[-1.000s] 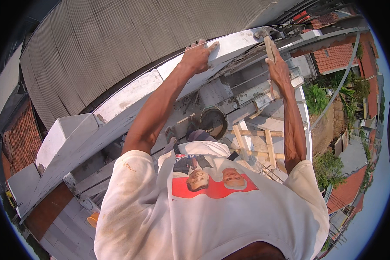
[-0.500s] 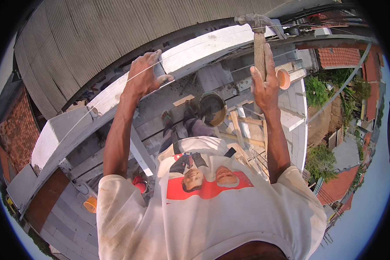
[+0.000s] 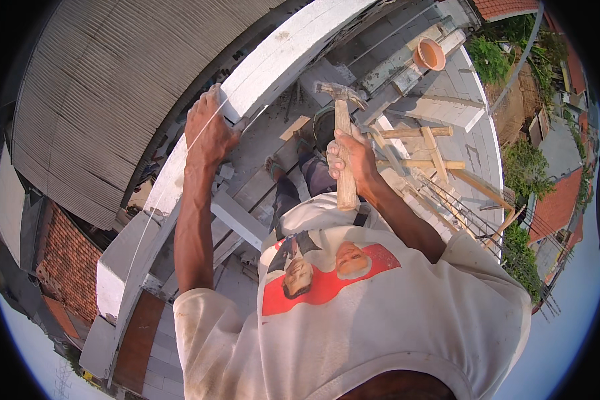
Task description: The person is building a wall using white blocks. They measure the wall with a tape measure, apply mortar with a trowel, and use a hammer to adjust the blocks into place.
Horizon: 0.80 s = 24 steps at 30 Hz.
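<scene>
The left grip [image 3: 209,133] sits at ten o'clock, thumb [image 3: 241,125] parted from the fingers [image 3: 203,107], left forearm [image 3: 194,223] pointing toward twelve. The right forearm [image 3: 407,217] slants toward ten-thirty, right grip [image 3: 359,155] curled tight.

Obstacle: string [image 3: 140,244] along white wall [image 3: 280,50]

Corrugated roofing [image 3: 120,93], an orange bucket [image 3: 431,53], wooden frame [image 3: 435,152] and green bushes [image 3: 528,172] show.

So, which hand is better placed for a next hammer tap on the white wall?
Probably the right hand: it grips the hammer, while the left hand is on the wall.
</scene>
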Each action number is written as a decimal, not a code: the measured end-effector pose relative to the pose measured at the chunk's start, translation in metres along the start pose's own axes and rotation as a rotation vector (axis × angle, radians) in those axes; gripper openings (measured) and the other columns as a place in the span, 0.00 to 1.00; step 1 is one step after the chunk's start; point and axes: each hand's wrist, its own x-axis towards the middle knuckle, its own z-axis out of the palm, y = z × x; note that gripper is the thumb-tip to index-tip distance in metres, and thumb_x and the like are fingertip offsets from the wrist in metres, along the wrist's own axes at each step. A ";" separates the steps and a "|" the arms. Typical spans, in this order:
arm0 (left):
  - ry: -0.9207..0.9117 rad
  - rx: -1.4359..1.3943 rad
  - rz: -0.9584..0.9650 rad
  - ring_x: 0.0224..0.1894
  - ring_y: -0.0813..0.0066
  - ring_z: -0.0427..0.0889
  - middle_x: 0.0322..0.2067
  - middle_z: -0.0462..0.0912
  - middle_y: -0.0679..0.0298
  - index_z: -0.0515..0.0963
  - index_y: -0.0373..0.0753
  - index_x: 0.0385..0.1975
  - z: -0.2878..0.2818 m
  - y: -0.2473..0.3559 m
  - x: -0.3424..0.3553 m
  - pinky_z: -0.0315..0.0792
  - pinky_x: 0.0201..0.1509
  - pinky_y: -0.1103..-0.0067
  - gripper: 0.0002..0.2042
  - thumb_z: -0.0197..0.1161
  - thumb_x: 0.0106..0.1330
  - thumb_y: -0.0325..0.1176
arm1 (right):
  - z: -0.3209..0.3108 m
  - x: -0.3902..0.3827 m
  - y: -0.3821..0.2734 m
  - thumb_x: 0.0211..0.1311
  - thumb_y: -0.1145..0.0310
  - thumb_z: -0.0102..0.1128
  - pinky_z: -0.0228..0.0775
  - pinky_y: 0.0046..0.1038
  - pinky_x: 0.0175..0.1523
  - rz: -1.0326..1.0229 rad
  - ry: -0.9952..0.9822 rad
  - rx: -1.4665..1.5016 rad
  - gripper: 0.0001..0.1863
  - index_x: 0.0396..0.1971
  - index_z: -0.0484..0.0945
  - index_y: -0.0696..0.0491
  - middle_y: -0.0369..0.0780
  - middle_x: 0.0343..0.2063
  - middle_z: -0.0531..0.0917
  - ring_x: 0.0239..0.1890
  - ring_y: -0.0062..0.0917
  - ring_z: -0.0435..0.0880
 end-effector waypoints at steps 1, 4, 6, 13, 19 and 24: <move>-0.002 -0.006 0.024 0.61 0.46 0.79 0.59 0.78 0.43 0.67 0.29 0.68 0.000 0.001 0.001 0.70 0.70 0.60 0.45 0.81 0.51 0.43 | -0.007 0.015 0.019 0.75 0.66 0.56 0.68 0.31 0.21 0.080 0.016 0.089 0.12 0.49 0.63 0.48 0.37 0.27 0.73 0.18 0.20 0.71; -0.026 -0.013 0.053 0.62 0.44 0.79 0.58 0.78 0.39 0.66 0.25 0.68 -0.005 0.006 0.003 0.71 0.69 0.59 0.46 0.80 0.53 0.46 | -0.007 0.051 0.073 0.74 0.65 0.56 0.70 0.30 0.27 0.269 0.010 0.367 0.11 0.45 0.63 0.48 0.36 0.28 0.73 0.21 0.20 0.72; -0.012 0.000 0.050 0.62 0.44 0.78 0.58 0.78 0.39 0.66 0.24 0.68 -0.002 0.004 0.002 0.72 0.68 0.59 0.46 0.80 0.54 0.45 | 0.007 0.064 0.101 0.75 0.66 0.54 0.70 0.29 0.29 0.391 0.011 0.584 0.08 0.43 0.64 0.48 0.35 0.29 0.72 0.22 0.19 0.71; 0.101 0.023 0.101 0.61 0.43 0.79 0.57 0.78 0.40 0.68 0.23 0.65 0.006 0.005 0.002 0.73 0.66 0.61 0.44 0.81 0.52 0.40 | 0.090 0.053 0.122 0.79 0.63 0.50 0.70 0.25 0.32 0.320 0.091 0.783 0.10 0.36 0.64 0.49 0.32 0.27 0.69 0.23 0.16 0.70; 0.066 -0.019 0.063 0.58 0.44 0.80 0.55 0.78 0.41 0.67 0.23 0.65 0.002 0.009 0.002 0.74 0.64 0.61 0.44 0.82 0.51 0.38 | 0.079 0.057 0.130 0.80 0.62 0.47 0.71 0.28 0.33 0.310 -0.040 0.712 0.10 0.37 0.63 0.50 0.33 0.27 0.69 0.22 0.18 0.70; 0.080 -0.010 0.070 0.57 0.45 0.80 0.55 0.78 0.41 0.67 0.23 0.65 0.002 0.009 0.003 0.75 0.63 0.61 0.44 0.82 0.51 0.39 | 0.077 0.061 0.124 0.78 0.62 0.51 0.70 0.27 0.32 0.354 -0.003 0.801 0.08 0.41 0.64 0.47 0.32 0.28 0.71 0.23 0.16 0.70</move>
